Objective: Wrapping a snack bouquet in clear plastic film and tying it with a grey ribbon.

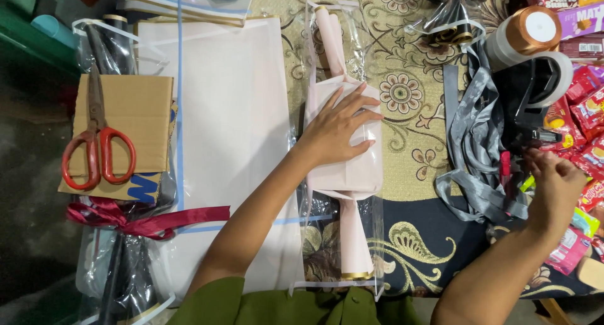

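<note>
Bright, even light falls from above on the middle of the table [415, 142], leaving the pale pink wrapping paper [346, 174] nearly washed out. Glare streaks the clear plastic sleeve [371, 237] and the white sheet [233, 142] beside it. The left hand [340, 127] casts only a soft, short shadow on the paper. The right hand [557, 186] is slightly blurred at the fingers. The far left edge sinks into murky darkness, the floor there dim and grainy. Straight lines bow slightly toward the corners, and the red scissors [97, 145] stay sharp.
</note>
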